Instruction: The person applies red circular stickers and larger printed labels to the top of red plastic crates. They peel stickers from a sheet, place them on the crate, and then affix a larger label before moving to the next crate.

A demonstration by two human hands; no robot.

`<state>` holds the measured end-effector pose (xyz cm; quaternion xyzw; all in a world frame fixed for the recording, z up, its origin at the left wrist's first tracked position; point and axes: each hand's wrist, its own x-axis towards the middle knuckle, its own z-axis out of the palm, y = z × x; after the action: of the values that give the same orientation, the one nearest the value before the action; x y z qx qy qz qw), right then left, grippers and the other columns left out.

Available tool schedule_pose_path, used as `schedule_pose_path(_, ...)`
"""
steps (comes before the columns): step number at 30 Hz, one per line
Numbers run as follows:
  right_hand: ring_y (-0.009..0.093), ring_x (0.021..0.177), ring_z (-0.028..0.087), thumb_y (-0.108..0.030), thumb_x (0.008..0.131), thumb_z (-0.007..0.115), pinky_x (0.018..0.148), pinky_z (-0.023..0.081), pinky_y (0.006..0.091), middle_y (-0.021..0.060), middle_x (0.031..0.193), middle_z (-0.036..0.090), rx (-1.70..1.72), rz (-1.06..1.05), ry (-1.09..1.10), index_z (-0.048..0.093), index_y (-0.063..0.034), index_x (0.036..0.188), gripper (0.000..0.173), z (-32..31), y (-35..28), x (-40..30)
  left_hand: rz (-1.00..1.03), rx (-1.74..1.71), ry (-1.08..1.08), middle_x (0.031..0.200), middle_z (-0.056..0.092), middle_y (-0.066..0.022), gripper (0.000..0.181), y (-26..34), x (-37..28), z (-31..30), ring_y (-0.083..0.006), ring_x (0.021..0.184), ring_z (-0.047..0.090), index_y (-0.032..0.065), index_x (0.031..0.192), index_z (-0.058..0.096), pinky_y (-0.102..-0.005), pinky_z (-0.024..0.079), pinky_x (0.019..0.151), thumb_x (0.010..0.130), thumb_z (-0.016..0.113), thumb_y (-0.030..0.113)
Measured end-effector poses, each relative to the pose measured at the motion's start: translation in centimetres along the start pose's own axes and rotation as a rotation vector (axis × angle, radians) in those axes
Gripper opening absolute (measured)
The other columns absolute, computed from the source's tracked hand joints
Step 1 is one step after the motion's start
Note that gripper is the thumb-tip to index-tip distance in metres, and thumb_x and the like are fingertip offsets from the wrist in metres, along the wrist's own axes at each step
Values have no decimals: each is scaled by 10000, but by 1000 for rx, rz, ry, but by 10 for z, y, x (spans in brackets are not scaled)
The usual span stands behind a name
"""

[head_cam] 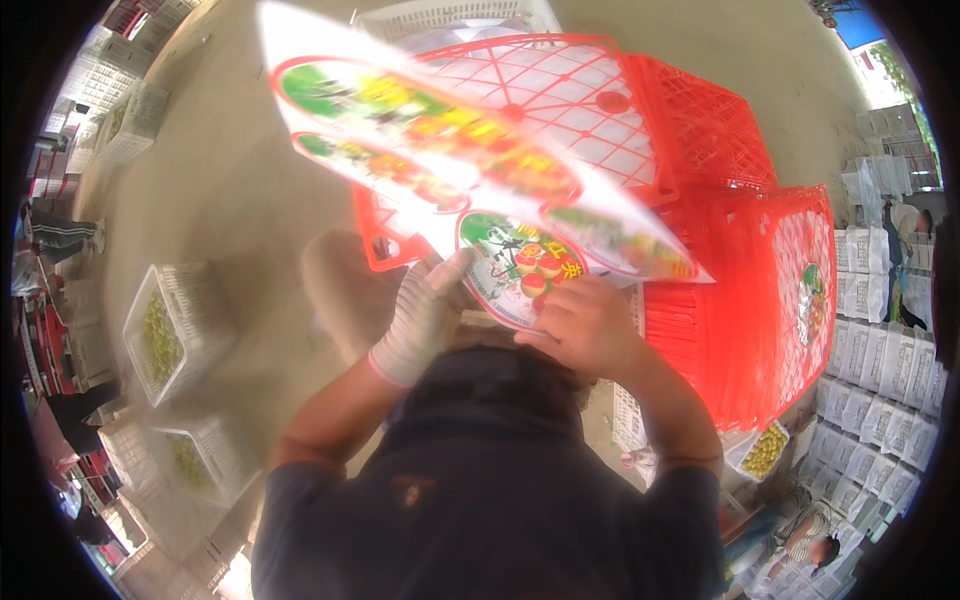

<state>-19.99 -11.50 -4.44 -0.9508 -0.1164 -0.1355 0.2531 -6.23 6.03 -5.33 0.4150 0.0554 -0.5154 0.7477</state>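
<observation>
My left hand [429, 319], in a pale ribbed glove, grips the left edge of a bent sheet of oval stickers [495, 195], its thumb on the printed face. My bare right hand [592, 322] pinches the lower right edge of an oval sticker [525, 266] showing red fruit, green leaves and writing. Whether this sticker is partly off its backing I cannot tell. The sheet's upper part is blurred and rises over a red plastic lattice lid [517, 112] with white material behind its openings. Beside my right forearm stands a tight row of red lattice lids [720, 315].
White plastic crates holding yellow-green fruit stand on the floor at left [199, 319] and lower left [214, 457]. Another fruit crate [757, 454] sits below the red lids. A white crate [450, 19] lies ahead. Stacked white crates [877, 397] line the right, where people are visible.
</observation>
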Motion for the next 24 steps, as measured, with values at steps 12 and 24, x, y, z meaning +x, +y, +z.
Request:
schedule_pose_path(12, 282, 1083, 653, -173, 927, 729, 916, 523, 375, 159, 1208, 657, -2, 680, 524, 608, 33, 1268, 416, -46, 71, -13, 213, 357, 104, 1026, 717, -55, 262, -23, 7, -13, -102, 930, 650, -40, 1189, 667, -271, 535, 836, 993, 586, 114)
schedule_pose_path(24, 97, 919, 667, -146, 995, 635, 810, 520, 260, 96, 1039, 738, 740, 856, 510, 628, 78, 1236, 330, -69, 72, 2, 262, 402, 64, 1023, 692, -25, 233, -12, -4, -5, -105, 909, 642, -19, 1142, 673, -293, 535, 796, 961, 634, 122)
